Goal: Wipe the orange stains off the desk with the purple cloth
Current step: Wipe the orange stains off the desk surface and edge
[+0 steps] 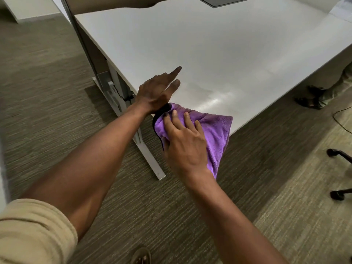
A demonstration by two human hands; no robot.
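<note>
The purple cloth point(215, 128) lies over the near corner of the white desk point(219, 54) and hangs down past its edge. My right hand point(184, 143) presses flat on the cloth, fingers spread over it and thumb tucked under its hanging part. My left hand point(158, 90) rests on the desk edge just beyond the cloth, with two fingers stretched out over the desktop; its heel touches the cloth's dark hem. No orange stain shows on the desktop; a glossy damp-looking patch point(215, 96) lies beside the cloth.
Grey desk legs point(146, 151) stand under the corner on brown carpet. A chair's black caster base point(339, 187) is at the right. Another person's sandalled foot point(308, 101) shows beyond the desk's right edge. A cable hatch point(224, 0) sits at the desk's far side.
</note>
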